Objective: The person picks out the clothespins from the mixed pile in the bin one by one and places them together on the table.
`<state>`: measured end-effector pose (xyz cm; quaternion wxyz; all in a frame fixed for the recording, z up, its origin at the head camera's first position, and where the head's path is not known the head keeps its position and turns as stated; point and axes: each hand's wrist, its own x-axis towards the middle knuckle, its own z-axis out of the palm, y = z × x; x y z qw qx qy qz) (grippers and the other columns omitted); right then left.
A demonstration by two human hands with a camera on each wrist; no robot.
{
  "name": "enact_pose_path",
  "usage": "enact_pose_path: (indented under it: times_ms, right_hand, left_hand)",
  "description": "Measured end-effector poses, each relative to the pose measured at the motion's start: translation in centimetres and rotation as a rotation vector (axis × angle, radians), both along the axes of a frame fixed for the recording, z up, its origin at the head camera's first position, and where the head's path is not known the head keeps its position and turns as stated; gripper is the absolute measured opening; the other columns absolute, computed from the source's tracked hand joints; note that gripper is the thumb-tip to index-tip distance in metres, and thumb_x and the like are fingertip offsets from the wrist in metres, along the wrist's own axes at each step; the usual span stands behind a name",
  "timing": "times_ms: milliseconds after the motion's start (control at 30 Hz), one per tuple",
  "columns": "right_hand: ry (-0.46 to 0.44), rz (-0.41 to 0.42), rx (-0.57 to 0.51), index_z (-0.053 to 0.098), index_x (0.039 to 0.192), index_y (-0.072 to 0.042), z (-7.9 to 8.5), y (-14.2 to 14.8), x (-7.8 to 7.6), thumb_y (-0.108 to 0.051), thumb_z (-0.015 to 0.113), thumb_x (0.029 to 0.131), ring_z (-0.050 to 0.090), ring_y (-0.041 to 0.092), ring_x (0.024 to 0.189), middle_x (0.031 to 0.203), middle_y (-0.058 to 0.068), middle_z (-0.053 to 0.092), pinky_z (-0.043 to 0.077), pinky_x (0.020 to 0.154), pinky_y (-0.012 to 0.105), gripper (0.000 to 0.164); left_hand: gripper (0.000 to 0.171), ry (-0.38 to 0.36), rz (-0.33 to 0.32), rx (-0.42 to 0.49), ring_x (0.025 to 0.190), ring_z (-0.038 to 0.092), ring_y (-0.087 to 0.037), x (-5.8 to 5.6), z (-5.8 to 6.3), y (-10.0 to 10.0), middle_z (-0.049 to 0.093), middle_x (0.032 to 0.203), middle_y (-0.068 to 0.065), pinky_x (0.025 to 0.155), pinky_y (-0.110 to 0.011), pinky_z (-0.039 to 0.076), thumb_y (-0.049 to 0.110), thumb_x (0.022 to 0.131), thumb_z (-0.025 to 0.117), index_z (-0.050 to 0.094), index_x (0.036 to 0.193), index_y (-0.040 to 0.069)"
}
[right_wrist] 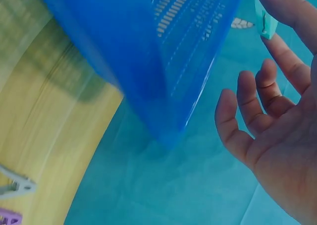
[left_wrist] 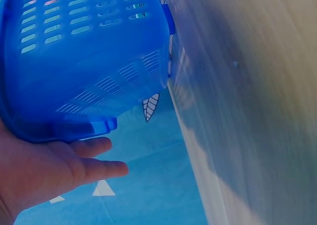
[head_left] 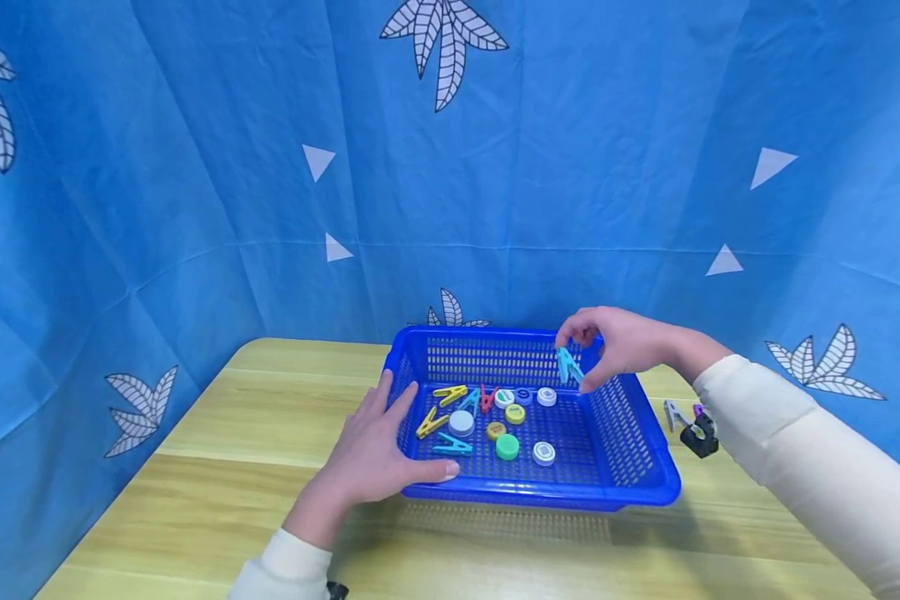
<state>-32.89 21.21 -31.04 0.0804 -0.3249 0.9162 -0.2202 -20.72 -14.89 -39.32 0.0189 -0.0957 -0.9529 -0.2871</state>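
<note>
In the head view, printed marks show on several bottle caps (head_left: 543, 452) at the centre and right of the basket, among them a square emblem on two white ones; the lettering on the yellow (head_left: 514, 414) and gold caps (head_left: 496, 431) is too small to read.

The blue slotted basket (head_left: 645, 492) sits on a pale, wood-grained worktop (head_left: 270, 400) in the lower middle of the frame. Behind it hangs a bright blue cloth (head_left: 600, 150) with fold creases, white triangles and black-outlined white leaves, filling the upper half and both sides.

Right of the basket's centre, the right hand (head_left: 624, 340) has its grip clamped on a light-blue clip (head_left: 567, 365), pinched between thumb and forefinger above the basket's far right corner. The left hand (head_left: 375, 450) lies at the basket's left edge, fingers straight and spread, thumb reaching across the near rim; its grip stands apart.

Yellow (head_left: 431, 422), red (head_left: 487, 398) and light-blue clips (head_left: 453, 446) lie in the basket's left part, beside a green cap (head_left: 507, 447). On the worktop, a grey clip (right_wrist: 17, 185) and a purple piece (right_wrist: 10, 217) appear at the lower left of the right wrist view.
</note>
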Motion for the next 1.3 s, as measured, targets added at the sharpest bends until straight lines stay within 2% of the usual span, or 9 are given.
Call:
enact_pose_path:
  times_ms: [233,400,600,800,1067,1300]
  right_hand:
    - [-0.020,-0.041,-0.021,0.066,0.118,-0.016,0.3,2.3,0.4,-0.028,0.093,0.070,0.051,0.029,0.103,0.110,0.008,0.057,0.052,0.077,0.038,0.056]
    - [-0.057,-0.078,-0.042,0.066,0.118,-0.013,0.3,4.1,0.5,-0.023,0.092,0.073,0.051,0.030,0.105,0.113,0.008,0.057,0.054,0.077,0.038,0.054]
    - [-0.026,-0.105,-0.053,0.066,0.120,-0.012,0.1,7.0,0.7,-0.025,0.091,0.074,0.053,0.031,0.108,0.113,0.006,0.059,0.052,0.083,0.045,0.053]
    - [-0.026,-0.141,-0.077,0.065,0.122,-0.008,-0.7,10.2,0.7,-0.020,0.089,0.077,0.055,0.030,0.107,0.111,0.005,0.059,0.049,0.087,0.049,0.053]
    - [-0.100,-0.157,-0.096,0.064,0.117,-0.004,-2.1,13.0,0.8,-0.015,0.088,0.076,0.052,0.025,0.093,0.098,0.006,0.055,0.048,0.078,0.035,0.049]
    - [-0.132,-0.211,-0.049,0.063,0.121,-0.002,-3.1,14.4,1.3,-0.020,0.089,0.075,0.055,0.030,0.102,0.109,0.010,0.056,0.050,0.084,0.041,0.055]
  left_hand:
    - [0.124,-0.008,0.005,0.002,0.150,0.003,-0.040,0.0,0.0,0.1,0.003,0.167,-0.011,0.112,-0.067,0.014,0.079,0.062,0.075,0.029,0.159,0.017]
    - [0.124,-0.006,0.007,0.002,0.150,0.004,-0.040,0.1,-0.1,0.1,0.004,0.167,-0.012,0.111,-0.069,0.015,0.082,0.062,0.073,0.030,0.159,0.018]
    - [0.125,0.003,0.008,0.000,0.149,0.004,-0.041,0.0,-0.2,0.1,0.004,0.167,-0.012,0.110,-0.070,0.016,0.083,0.061,0.072,0.030,0.159,0.018]
    - [0.125,0.003,0.005,-0.002,0.149,0.004,-0.041,0.0,0.0,0.1,0.003,0.167,-0.012,0.109,-0.070,0.017,0.083,0.062,0.072,0.029,0.159,0.017]
    - [0.125,0.004,0.001,-0.004,0.149,0.005,-0.043,0.0,0.1,0.2,0.002,0.167,-0.011,0.108,-0.071,0.018,0.083,0.062,0.071,0.029,0.159,0.017]
    - [0.126,-0.002,0.003,0.000,0.149,0.005,-0.043,0.2,0.1,0.3,0.003,0.167,-0.011,0.108,-0.072,0.018,0.084,0.061,0.071,0.028,0.160,0.018]
